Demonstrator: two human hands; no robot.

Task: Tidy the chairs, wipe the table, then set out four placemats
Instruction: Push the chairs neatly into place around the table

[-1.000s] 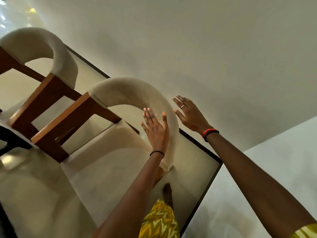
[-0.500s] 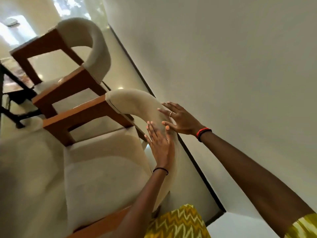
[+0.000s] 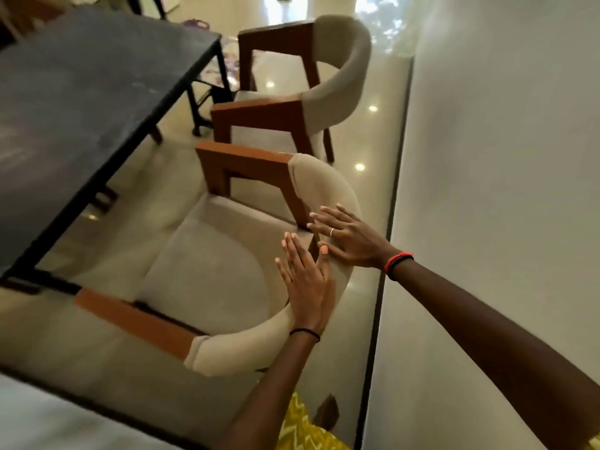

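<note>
Left hand [image 3: 305,284] and right hand [image 3: 352,240], flat and gripping nothing, are pressing the back of the chair [image 3: 324,190] beside the table [image 3: 81,92]; an uneven push risks its arm striking the tabletop.

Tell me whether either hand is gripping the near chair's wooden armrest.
No, the left hand and right hand both lay straight fingers against its padded backrest.
</note>
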